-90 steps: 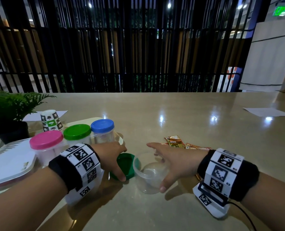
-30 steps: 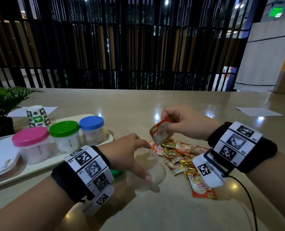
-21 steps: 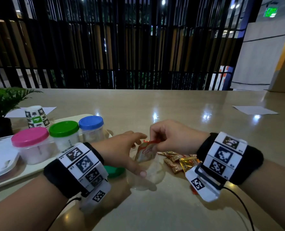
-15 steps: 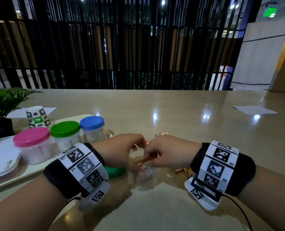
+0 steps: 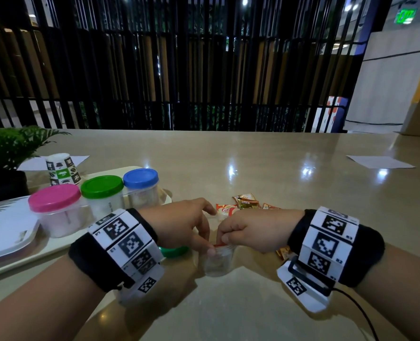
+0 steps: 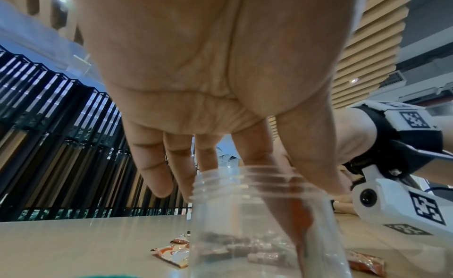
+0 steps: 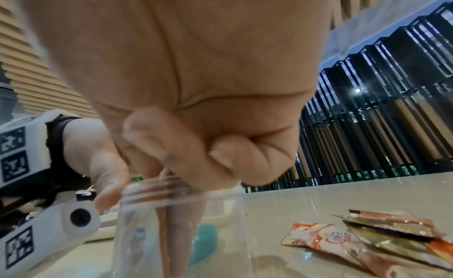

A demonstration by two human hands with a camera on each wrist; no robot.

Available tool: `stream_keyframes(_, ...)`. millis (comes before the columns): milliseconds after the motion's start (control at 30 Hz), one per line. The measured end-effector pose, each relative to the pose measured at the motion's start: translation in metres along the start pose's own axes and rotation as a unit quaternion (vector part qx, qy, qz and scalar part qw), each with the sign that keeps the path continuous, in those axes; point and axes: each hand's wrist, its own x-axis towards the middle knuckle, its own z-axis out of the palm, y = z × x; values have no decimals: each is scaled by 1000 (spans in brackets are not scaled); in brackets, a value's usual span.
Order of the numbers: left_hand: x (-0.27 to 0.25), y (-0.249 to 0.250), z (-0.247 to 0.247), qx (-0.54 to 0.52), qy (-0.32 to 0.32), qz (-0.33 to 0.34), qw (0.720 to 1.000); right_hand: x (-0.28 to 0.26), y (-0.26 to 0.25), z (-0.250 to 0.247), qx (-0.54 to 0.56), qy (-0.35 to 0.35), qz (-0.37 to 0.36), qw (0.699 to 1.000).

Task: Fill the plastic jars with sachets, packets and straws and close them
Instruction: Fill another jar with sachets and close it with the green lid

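Note:
A clear lidless plastic jar [image 5: 217, 263] stands on the table near the front edge. My left hand [image 5: 204, 233] grips its rim, thumb on the near side and fingers over the far side. My right hand [image 5: 223, 241] pinches the red top edge of a sachet [image 7: 169, 214] that stands upright inside the jar [image 7: 176, 228]. In the left wrist view the sachet [image 6: 304, 214] shows orange through the jar wall [image 6: 245, 214]. The jar's green lid [image 5: 174, 251] lies on the table just left of the jar. More loose sachets [image 5: 245, 201] lie behind the hands.
A cream tray [image 5: 56, 249] at left carries three closed jars with pink [image 5: 55, 198], green [image 5: 102, 187] and blue [image 5: 141, 178] lids. A white plate [image 5: 4, 232], a paper cup [image 5: 63, 168] and a potted plant [image 5: 4, 153] are further left. A paper sheet [image 5: 381, 161] lies far right.
My right hand has come down from above the sachet pile and lowered the sachet into the clear jar. My left hand has kept hold of the jar.

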Motion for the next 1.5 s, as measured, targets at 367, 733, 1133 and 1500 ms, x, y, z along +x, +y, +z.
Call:
stream_keyframes(367,-2,1,2,4,13,11,1000,-34,61,-49,81,184,127,971)
stream_keyframes(733,-3,-2,2,3,10,19,1000,-25,97,-2,-105,-28,250,962)
stream_keyframes(1133,-3,-4,2,3,14,20,1000,-24,112,-6,-31,38,233,971)
stream_keyframes(1500,-3,-3,2,-1,9,17,1000,-35,110,-29,178,134,212,952)
